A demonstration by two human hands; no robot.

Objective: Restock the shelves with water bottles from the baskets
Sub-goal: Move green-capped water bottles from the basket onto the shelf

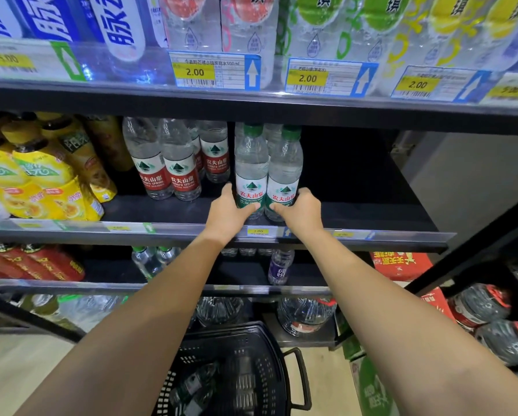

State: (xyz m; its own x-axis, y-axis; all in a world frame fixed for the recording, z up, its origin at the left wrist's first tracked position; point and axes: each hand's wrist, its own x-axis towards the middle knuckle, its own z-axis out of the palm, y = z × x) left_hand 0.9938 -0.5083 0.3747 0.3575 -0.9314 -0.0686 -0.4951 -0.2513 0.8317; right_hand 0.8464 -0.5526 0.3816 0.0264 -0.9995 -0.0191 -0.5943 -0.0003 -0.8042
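A shop's dark drinks shelving fills the frame. On the middle shelf [356,211], at centre frame, two green-label water bottles [251,163] stand upright, touching side by side. The left hand [227,214] curls round the lower part of the left bottle, and the right hand [304,213] curls round the right one, thumbs across the labels. Red-label water bottles [167,166] stand just left of them, with yellow drink bottles [41,175] at the far left. At the bottom centre, a black basket [269,349] holds more bottles [194,385] lying down.
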